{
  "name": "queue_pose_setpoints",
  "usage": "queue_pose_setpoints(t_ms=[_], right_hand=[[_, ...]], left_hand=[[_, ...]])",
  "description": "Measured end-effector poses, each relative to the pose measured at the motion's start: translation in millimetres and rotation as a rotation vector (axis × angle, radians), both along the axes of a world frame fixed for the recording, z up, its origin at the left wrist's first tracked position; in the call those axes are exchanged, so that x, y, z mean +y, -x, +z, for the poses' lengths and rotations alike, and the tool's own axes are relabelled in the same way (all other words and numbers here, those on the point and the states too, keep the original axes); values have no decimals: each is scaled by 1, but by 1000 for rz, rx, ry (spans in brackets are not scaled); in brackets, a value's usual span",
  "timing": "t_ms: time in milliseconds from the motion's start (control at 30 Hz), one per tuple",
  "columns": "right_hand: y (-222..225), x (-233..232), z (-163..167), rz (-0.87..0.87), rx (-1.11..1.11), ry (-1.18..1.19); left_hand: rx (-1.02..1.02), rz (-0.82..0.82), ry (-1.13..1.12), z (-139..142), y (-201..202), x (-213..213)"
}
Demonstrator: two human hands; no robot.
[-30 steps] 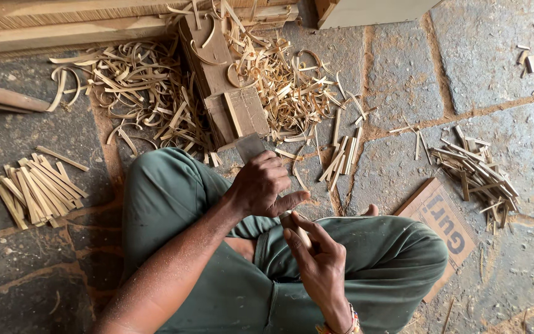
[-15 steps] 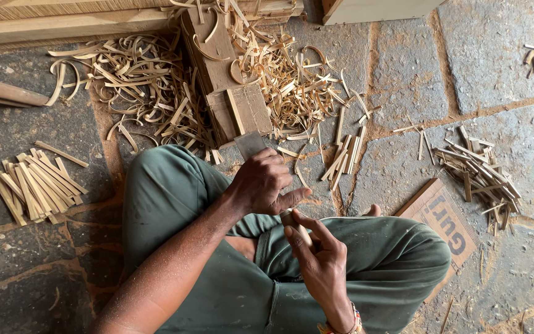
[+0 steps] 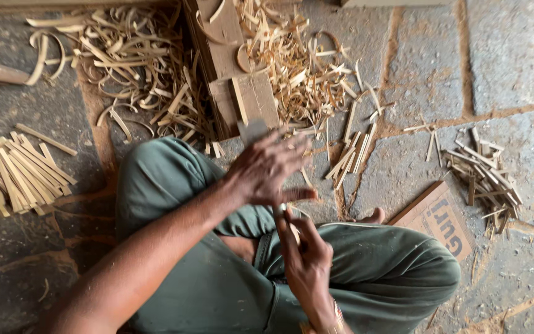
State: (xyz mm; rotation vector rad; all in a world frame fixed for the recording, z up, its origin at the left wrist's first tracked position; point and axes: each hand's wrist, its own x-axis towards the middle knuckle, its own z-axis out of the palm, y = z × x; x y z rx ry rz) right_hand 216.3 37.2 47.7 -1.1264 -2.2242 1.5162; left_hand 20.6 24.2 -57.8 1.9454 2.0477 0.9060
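Observation:
I sit cross-legged in green trousers. My left hand hovers over my knee, blurred, with its fingers stretched to the right. A flat grey blade sticks out beyond its knuckles, and the hand seems to grip it. Just below, my right hand pinches a thin pale bamboo sliver upright, its tip touching my left thumb. A bangle shows on my right wrist.
A wooden block lies ahead amid curled bamboo shavings. A bundle of cut sticks lies at the left. More sticks and a cardboard piece lie on the stone floor at the right.
My left hand's fingers have spread out from a tighter fist. The right hand stays under it with the sliver. The view has shifted slightly.

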Motion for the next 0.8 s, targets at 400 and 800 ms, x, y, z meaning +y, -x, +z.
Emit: queue_pose_setpoints(t_ms=[400,800], right_hand=[[74,23,-25,-9,-111,-130],[-45,83,60,14,-389,-369]], left_hand=[[113,136,-180,-23,78,38],[-401,606,-871,138,11,-120]])
